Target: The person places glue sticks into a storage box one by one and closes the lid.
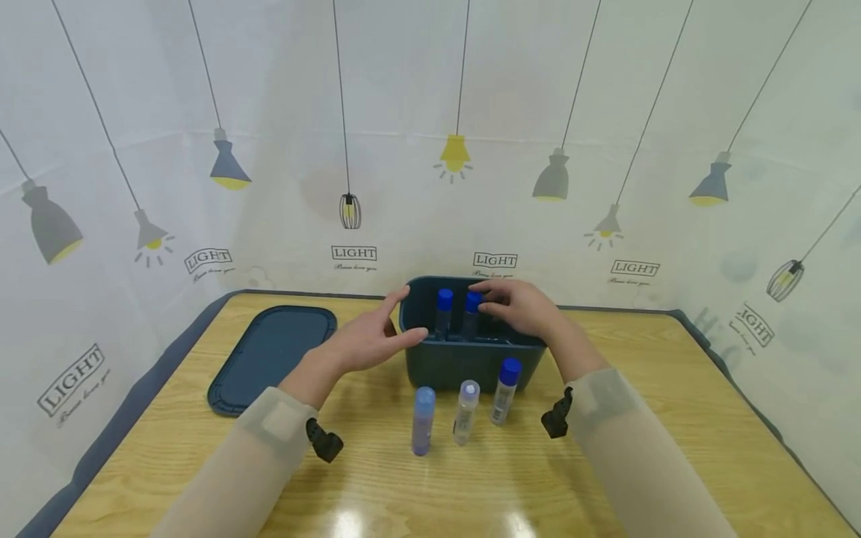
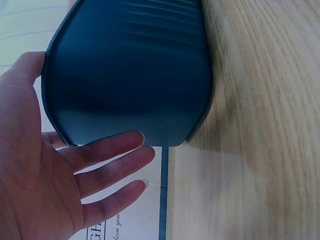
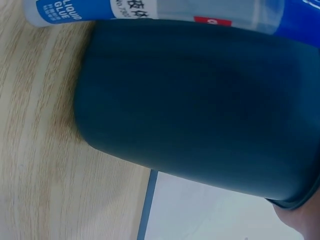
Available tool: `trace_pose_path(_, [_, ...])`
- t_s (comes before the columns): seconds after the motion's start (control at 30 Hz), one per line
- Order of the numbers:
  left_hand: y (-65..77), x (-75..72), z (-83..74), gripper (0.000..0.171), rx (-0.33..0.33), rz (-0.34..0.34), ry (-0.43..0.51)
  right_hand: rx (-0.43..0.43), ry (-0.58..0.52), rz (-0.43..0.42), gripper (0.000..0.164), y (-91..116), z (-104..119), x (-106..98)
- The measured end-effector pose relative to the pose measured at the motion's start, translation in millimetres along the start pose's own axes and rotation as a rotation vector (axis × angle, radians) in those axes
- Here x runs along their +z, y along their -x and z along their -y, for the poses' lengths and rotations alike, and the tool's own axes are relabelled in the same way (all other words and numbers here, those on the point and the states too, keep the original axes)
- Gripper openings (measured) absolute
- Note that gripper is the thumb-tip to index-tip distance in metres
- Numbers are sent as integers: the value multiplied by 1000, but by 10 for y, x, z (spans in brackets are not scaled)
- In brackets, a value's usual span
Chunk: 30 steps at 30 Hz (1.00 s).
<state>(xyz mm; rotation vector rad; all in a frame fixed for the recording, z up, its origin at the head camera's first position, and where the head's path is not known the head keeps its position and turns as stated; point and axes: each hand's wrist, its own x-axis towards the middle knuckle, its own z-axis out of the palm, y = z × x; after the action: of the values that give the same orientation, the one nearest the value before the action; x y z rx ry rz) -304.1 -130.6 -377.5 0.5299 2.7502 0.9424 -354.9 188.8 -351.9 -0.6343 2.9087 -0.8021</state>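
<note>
Head view: the right hand pinches a bottle in the bin; a sideways nudge could topple its neighbour. Left wrist view: the left hand, spread, touches the bin; uneven pressure might slide it. Right wrist view: that could tip the glue.

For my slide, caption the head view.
Right hand pinching a blue-capped tube in the bin, left hand at its rim, three tubes in front.

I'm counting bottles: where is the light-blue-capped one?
In the head view, the light-blue-capped bottle stands on the table before the bin, leftmost of the three there, beside the clear-capped one.
</note>
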Motion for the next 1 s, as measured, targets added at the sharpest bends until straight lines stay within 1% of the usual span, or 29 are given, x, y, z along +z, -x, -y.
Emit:
trace_pose_path(0.37, [5,5,-3,102,12,6,4,-12,3,-14,48,39,-2,-17])
trace_pose_path(0.57, [-5,9,13,102,15,-4,-1,-7,-14,-53,52,44,-8,-15])
trace_pose_path(0.73, [1,11,13,102,16,-8,-5,-27,-51,-88,52,55,-22,-12])
trace_pose_path(0.8, [3,11,14,101,19,-10,-2,-31,-72,-119,52,55,-33,-12])
trace_pose_path(0.87, [0,14,16,101,27,-11,4,-35,-100,-174,51,55,-50,-14])
trace_pose_path(1.0, [-8,43,25,100,34,-13,21,-58,-186,-347,46,66,-99,-20])
